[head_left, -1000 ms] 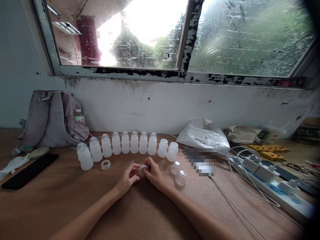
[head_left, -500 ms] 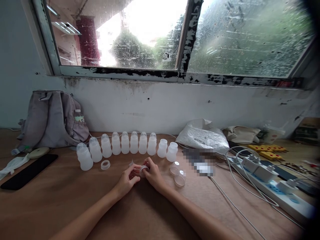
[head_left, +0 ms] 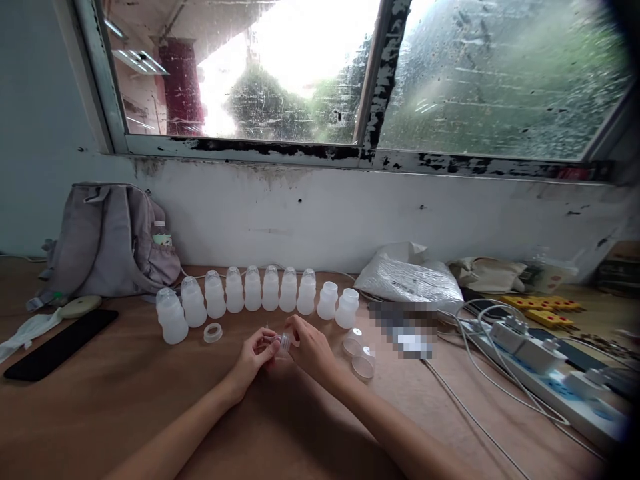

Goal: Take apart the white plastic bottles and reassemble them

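Note:
A small clear ribbed plastic screw ring (head_left: 284, 343) is between my hands, low over the table. My left hand (head_left: 256, 353) is closed on its left side with thumb and fingers. At the other side, my right hand (head_left: 307, 347) has its fingers curled in a pinch; what lies in them is hidden. Behind my left fingers a small clear tip (head_left: 267, 325) shows, mostly covered. Several frosted baby bottles (head_left: 235, 293) stand in a curved row, most with clear domed tops. Two bottles (head_left: 328, 303) at the right end have bare necks. Another ring (head_left: 213, 333) lies at the left.
Two clear domed caps (head_left: 363, 363) rest to the right of my hands. Beyond are a silver plastic bag (head_left: 410, 277), a power strip (head_left: 545, 377) and loose white cables (head_left: 465, 407). A black flat object (head_left: 60, 345) and a grey backpack (head_left: 107, 240) occupy the left.
The ring has turned so that its ribbed side shows, and my left hand has closed on it. My right hand has shifted slightly right. The whole view has shifted a little.

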The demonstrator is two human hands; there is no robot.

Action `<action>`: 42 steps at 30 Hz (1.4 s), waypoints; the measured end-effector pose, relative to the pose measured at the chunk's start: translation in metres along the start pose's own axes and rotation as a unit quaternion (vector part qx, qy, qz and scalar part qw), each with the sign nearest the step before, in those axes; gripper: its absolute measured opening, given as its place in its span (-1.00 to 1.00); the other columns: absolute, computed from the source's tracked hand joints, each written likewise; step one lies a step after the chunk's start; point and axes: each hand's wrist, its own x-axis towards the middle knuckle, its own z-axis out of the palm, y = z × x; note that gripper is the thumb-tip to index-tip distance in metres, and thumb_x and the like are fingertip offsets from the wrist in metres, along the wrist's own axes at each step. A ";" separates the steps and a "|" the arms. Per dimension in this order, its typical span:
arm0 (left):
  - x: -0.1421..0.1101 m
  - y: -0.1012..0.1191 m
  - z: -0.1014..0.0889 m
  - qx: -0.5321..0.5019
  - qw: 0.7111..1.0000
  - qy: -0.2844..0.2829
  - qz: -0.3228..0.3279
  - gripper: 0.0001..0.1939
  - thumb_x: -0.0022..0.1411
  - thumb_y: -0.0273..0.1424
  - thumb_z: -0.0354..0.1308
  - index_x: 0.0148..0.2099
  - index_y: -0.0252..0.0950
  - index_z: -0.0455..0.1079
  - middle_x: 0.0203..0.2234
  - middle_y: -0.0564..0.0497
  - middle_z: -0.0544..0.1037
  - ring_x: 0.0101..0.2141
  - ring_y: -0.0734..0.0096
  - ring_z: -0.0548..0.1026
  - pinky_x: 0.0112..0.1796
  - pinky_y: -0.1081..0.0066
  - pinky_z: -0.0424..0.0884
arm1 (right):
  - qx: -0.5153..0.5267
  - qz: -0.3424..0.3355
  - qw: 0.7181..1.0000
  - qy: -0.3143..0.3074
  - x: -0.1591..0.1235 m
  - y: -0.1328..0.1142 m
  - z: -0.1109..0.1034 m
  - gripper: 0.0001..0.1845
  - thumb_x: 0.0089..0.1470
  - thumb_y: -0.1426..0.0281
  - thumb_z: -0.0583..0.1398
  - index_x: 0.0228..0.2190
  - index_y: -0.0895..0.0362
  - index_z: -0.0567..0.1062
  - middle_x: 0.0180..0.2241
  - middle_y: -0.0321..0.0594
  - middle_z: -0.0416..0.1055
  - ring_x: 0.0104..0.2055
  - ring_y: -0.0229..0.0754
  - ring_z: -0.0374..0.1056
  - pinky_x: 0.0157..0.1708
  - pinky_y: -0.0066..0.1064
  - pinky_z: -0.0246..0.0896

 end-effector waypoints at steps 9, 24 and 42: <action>0.001 -0.005 -0.003 -0.051 0.997 0.045 -0.032 -0.70 0.08 -0.14 0.07 -0.35 -0.30 0.23 -0.66 0.16 0.28 -0.64 0.56 0.27 -0.62 0.56 0.17 | 0.004 0.118 0.993 -0.017 0.027 0.036 -0.037 -0.38 -0.07 0.39 0.12 0.04 0.14 0.04 -0.46 -0.26 0.32 -0.44 -0.20 0.29 -0.42 -0.39 0.17; -0.003 0.002 -0.002 -0.072 0.995 0.062 -0.023 -0.74 0.08 -0.18 0.08 -0.39 -0.30 0.24 -0.65 0.16 0.29 -0.66 0.62 0.26 -0.63 0.59 0.17 | -0.088 0.182 0.979 0.026 0.034 0.042 -0.066 -0.91 -0.03 0.37 0.08 -0.47 0.12 0.37 -0.58 -0.25 0.32 -0.52 -0.22 0.21 -0.56 -0.47 -0.09; 0.000 -0.002 -0.005 -0.108 0.989 0.098 -0.021 -0.66 0.07 -0.07 0.02 -0.38 -0.26 0.17 -0.62 0.18 0.32 -0.68 0.58 0.30 -0.65 0.56 0.18 | 0.258 0.064 0.964 -0.018 0.005 0.010 0.001 -0.36 -0.13 0.38 0.21 -0.02 0.10 0.07 -0.19 -0.16 0.33 -0.23 -0.19 0.31 -0.22 -0.33 0.21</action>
